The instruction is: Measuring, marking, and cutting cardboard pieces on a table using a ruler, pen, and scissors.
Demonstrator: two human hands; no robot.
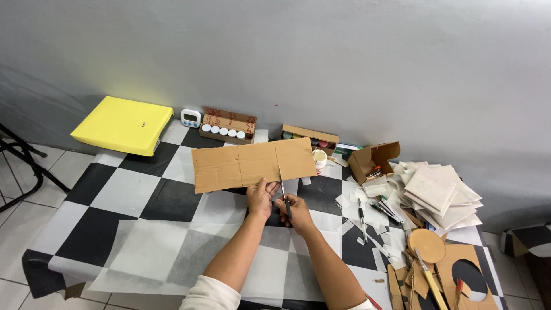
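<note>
Fingers (265, 186) of our left hand (259, 198) pinch the cardboard strip (252, 163) just above them, while our right hand (295, 211) grips scissors (283, 192) cutting upward; we should keep the strip taut.

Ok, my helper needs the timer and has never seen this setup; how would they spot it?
Follow the grey wall to the flat yellow box. Just right of it stands the small white digital timer, the only thing with a screen, left of the cardboard tray of white-capped jars.
</note>
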